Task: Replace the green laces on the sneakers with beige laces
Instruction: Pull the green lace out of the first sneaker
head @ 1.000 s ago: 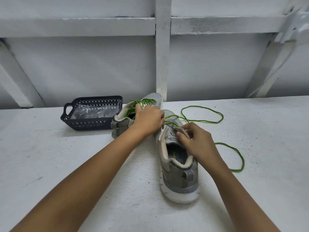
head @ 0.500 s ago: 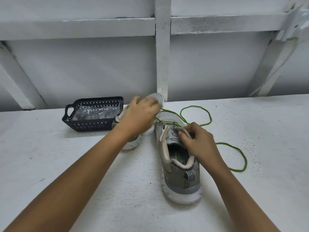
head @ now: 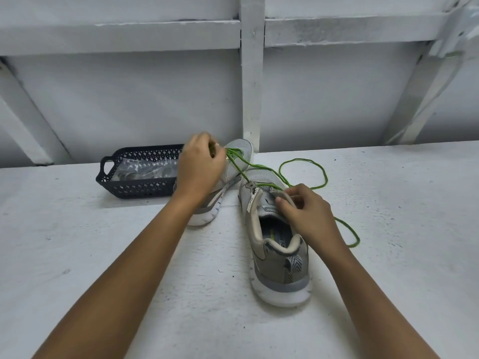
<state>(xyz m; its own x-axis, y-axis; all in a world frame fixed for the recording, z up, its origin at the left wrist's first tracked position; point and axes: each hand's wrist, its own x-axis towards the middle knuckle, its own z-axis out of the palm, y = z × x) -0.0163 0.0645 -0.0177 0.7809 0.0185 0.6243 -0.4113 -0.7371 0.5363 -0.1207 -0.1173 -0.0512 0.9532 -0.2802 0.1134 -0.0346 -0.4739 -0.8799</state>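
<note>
Green lace (head: 300, 159) runs taut from the left hand (head: 201, 168) down to the front eyelets of the near sneaker (head: 281, 265), then trails off to the right in loose loops across the white worktop (head: 77, 255). The left hand is raised over the far sneaker (head: 239, 149), its fingers curled and pinching the strand by the fingertips. The right hand (head: 309, 212) rests on the near sneaker, thumb and fingers gripping the top of the grey tongue (head: 281, 196). That sneaker stands upright, heel toward the camera and toe pointing at the back wall. The far sneaker lies just beside it to the left, tipped so its pale sole shows, and is partly hidden by the left hand and wrist; some green shows on its upper near the fingertips. A dark perforated basket (head: 140, 189) sits to the left of the far sneaker, holding a clear plastic packet (head: 140, 168) whose contents cannot be made out.
</note>
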